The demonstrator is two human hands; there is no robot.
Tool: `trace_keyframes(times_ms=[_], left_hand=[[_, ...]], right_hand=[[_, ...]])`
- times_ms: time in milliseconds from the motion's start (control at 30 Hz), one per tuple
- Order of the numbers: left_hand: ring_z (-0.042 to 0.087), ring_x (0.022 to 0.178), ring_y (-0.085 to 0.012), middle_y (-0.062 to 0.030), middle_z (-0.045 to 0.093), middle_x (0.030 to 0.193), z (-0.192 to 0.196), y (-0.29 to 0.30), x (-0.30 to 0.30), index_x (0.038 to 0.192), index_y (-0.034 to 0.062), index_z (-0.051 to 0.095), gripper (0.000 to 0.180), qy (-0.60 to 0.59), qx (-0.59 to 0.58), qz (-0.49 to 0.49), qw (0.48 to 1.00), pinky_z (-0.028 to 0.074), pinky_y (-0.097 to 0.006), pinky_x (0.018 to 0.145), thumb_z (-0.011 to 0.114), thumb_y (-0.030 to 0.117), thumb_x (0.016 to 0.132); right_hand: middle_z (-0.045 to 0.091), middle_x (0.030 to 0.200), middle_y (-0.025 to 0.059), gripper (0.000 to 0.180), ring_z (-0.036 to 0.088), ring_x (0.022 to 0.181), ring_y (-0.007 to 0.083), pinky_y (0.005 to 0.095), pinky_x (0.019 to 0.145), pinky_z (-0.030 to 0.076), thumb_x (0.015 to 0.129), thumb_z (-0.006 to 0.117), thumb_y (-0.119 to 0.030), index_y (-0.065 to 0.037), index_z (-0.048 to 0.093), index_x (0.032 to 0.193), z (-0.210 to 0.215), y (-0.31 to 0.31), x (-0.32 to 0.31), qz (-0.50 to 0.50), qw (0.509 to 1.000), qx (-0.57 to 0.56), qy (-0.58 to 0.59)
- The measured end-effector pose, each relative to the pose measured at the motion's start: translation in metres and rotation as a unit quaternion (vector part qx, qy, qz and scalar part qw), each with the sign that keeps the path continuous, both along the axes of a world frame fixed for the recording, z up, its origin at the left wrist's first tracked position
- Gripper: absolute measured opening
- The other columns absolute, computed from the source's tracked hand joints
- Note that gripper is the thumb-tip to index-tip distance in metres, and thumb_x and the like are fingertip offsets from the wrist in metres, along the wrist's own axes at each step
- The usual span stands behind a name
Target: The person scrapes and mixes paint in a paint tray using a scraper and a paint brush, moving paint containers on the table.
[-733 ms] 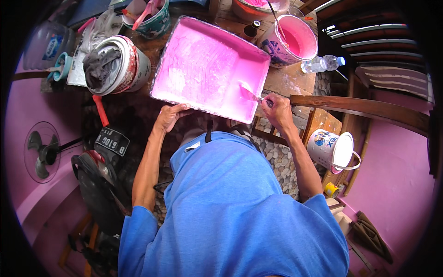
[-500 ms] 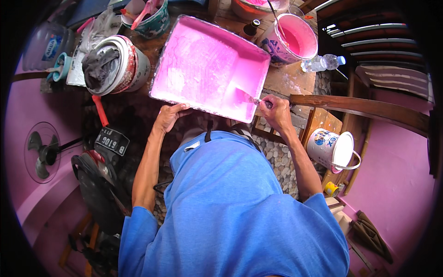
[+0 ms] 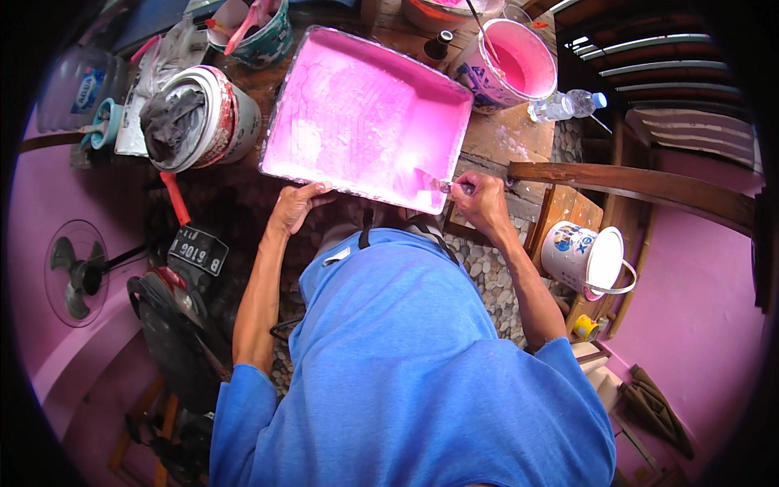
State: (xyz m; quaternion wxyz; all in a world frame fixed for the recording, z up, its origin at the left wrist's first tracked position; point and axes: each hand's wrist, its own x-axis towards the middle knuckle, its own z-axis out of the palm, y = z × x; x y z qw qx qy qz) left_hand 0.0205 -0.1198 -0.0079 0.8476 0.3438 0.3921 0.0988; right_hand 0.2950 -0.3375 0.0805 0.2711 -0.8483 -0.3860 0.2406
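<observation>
A paint tray point(image 3: 349, 105), coated inside with wet pink paint, lies tilted in front of me on the edge of the wooden table. My left hand point(image 3: 299, 204) grips its near rim towards the left corner, thumb on top and the other fingers underneath. In my right hand point(image 3: 482, 200) is a putty knife point(image 3: 435, 182), its handle wrapped by my fingers. The paint-smeared blade rests inside the tray at the near right corner, against the pink bottom.
Beyond the tray's right corner stand a bucket of pink paint point(image 3: 519, 61) with a stick in it, a dark bottle point(image 3: 438, 45) and a plastic water bottle point(image 3: 568, 105). A bucket with grey plastic point(image 3: 243, 122) is at left. A white pail point(image 3: 580, 253) sits lower right.
The putty knife and my right hand have shifted slightly left and down within the tray's near right corner. My left hand keeps its hold on the rim.
</observation>
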Motion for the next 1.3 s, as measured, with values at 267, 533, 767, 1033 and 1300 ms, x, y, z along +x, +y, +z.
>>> trace_keyframes(times_ms=[267,533,767,1033,1300], left_hand=[[0.063,0.097,-0.0219,-0.0122,0.067,0.098,0.005,-0.001,0.001,0.091,-0.0042,0.069,0.016,0.009,0.004,-0.009,1.0,0.05,-0.044,0.09,0.064,0.009,0.085],[0.064,0.098,-0.0246,-0.0154,0.067,0.099,0.004,-0.001,0.001,0.094,-0.007,0.067,0.02,0.015,0.011,-0.008,1.0,0.052,-0.044,0.089,0.065,0.01,0.084],[0.063,0.098,-0.0222,-0.0124,0.067,0.098,0.002,-0.001,-0.001,0.091,-0.004,0.069,0.016,0.011,0.01,-0.013,1.0,0.051,-0.044,0.089,0.062,0.011,0.087],[0.063,0.098,-0.0242,-0.0136,0.067,0.1,0.006,0.0,0.001,0.093,-0.0047,0.068,0.019,0.007,0.015,-0.025,1.0,0.051,-0.043,0.091,0.061,0.012,0.087],[0.064,0.097,-0.027,-0.0175,0.067,0.101,0.013,-0.001,0.005,0.095,-0.009,0.066,0.022,0.009,0.015,-0.015,1.0,0.051,-0.043,0.092,0.064,0.011,0.085]], right_hand=[[0.062,0.066,0.0249,0.02,0.066,0.06,0.0333,0.0378,0.059,0.052,0.076,0.062,-0.014,0.005,0.068,0.079,0.018,0.008,-0.002,-0.044,0.998,-0.019,0.045],[0.062,0.065,0.0246,0.02,0.066,0.06,0.0327,0.0391,0.059,0.051,0.076,0.06,-0.013,0.006,0.067,0.077,0.01,0.005,0.0,0.011,1.0,-0.014,-0.016],[0.063,0.066,0.0223,0.021,0.064,0.059,0.0292,0.0374,0.058,0.05,0.076,0.063,-0.015,0.005,0.067,0.078,0.006,0.003,-0.001,-0.023,0.999,-0.03,-0.02],[0.063,0.069,0.0249,0.021,0.066,0.065,0.0351,0.0402,0.063,0.052,0.076,0.063,-0.016,0.005,0.067,0.079,0.0,0.008,0.008,-0.036,0.998,-0.016,-0.041],[0.064,0.067,0.0201,0.021,0.064,0.06,0.0276,0.0369,0.062,0.051,0.077,0.063,-0.016,0.004,0.068,0.083,-0.004,0.019,0.025,-0.058,0.995,-0.01,-0.076]])
